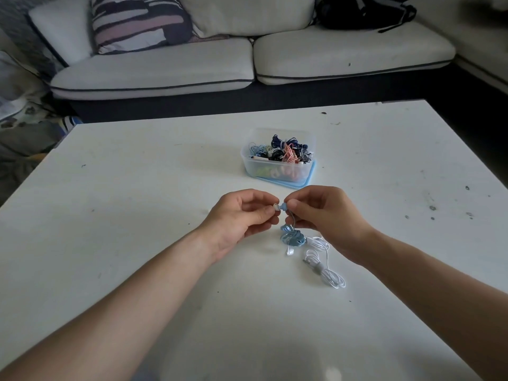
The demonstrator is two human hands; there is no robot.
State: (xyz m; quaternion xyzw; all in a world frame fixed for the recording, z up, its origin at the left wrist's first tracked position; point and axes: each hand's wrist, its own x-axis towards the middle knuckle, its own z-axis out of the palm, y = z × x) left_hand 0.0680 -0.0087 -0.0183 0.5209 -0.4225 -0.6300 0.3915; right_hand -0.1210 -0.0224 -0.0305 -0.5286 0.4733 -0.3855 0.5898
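Across the far side of the room, at twelve o'clock from the person, stood a pale sofa (154, 75) with dark piping. A striped cushion (137, 23) leaned at its eleven o'clock end and a black backpack (362, 9) lay at its one o'clock end. Nearer, a white table (137, 174), marked with small dark specks, filled most of the view. On it, at twelve o'clock from the hands and well apart from them, sat a clear plastic container (275, 171) full of tangled coloured cords, resting on a light blue lid (310, 177). Two bare forearms came in from seven and five o'clock and met near the table's middle. The left hand (239, 218) had its fingers curled, thumb and forefinger pinching a small white tip (275, 207). The right hand (327, 215), likewise curled, pinched a blue earbud (283, 207), which sat at three o'clock of the white tip and touched it. From the earbud a thin cord dropped toward six o'clock into a blue cable bundle (292, 237) lying on the table just beneath the hands. At four o'clock of that bundle, touching it, lay loose white earphones (321, 259), their loops trailing toward five o'clock.
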